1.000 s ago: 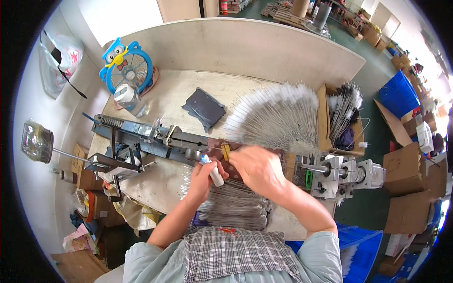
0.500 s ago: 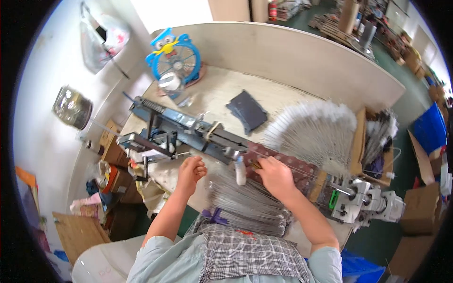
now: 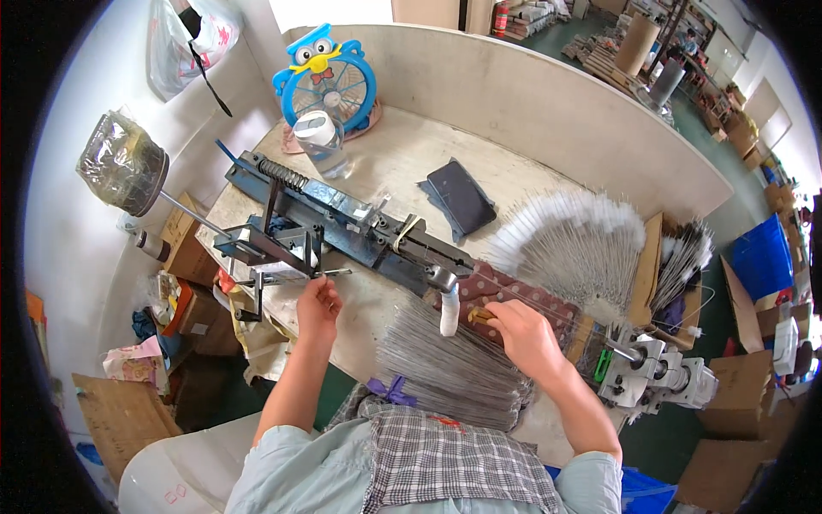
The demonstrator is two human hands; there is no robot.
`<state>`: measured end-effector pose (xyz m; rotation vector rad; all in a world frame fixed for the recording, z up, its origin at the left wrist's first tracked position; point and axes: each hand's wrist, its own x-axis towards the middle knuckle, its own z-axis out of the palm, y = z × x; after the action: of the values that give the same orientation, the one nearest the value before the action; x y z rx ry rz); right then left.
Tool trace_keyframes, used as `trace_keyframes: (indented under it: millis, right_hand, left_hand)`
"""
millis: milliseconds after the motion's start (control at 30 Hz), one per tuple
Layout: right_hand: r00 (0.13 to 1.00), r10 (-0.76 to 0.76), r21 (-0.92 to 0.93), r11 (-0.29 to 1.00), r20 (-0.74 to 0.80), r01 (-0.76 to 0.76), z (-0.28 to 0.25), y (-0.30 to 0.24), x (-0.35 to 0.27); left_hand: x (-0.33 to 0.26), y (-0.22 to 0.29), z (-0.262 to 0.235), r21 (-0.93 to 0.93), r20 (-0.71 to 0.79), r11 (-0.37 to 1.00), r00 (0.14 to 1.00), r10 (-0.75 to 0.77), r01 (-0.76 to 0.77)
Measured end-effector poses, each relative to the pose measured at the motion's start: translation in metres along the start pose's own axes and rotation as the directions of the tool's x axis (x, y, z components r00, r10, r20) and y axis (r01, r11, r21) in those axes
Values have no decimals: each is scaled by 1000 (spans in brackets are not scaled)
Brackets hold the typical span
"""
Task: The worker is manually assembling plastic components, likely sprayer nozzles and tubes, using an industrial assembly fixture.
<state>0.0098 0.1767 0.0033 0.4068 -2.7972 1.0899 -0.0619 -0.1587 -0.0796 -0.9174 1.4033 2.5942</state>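
We've got open tabletop point(image 3: 402, 163) behind the blue machine point(image 3: 342, 227), w/ only the dark pouch point(image 3: 461, 199) and water bottle point(image 3: 321, 141) on it. Front edge is tight: wire bundle point(image 3: 454, 368) fills the gap btwn our left hand point(image 3: 318, 301) and right hand point(image 3: 522, 334). Right side blocked by fanned white-tipped wires point(image 3: 574, 244) and the grey motor unit point(image 3: 659, 377).

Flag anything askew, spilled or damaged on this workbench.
Nothing looks spilled or broken. The dark pouch lies skewed on the bench, and the wire bundle overhangs the near edge by the right hand.
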Motion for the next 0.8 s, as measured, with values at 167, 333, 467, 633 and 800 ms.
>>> trace_keyframes:
  millis: [167, 333, 467, 633, 800]
  right_hand:
    - [947, -209, -229, 961, -245, 153, -43, -16, 5]
    - [933, 168, 36, 986, -319, -166, -50, -3, -5]
    - [926, 266, 202, 955, -267, -216, -53, 15, -19]
    - [910, 367, 543, 812, -192, -213, -58, 32, -31]
    - [972, 67, 65, 996, -226, -54, -70, 15, -22]
  left_hand:
    - [-92, -48, 88, 259, 492, 958, 871, -19, -125]
    - [-115, -94, 163, 229, 727, 973, 672, -142, -41]
    - [-109, -112, 172, 295, 782, 933, 613, -112, -205]
    - [-114, -125, 182, 288, 851, 915, 513, -110, -283]
    - [-114, -106, 175, 304, 682, 935, 726, -81, -182]
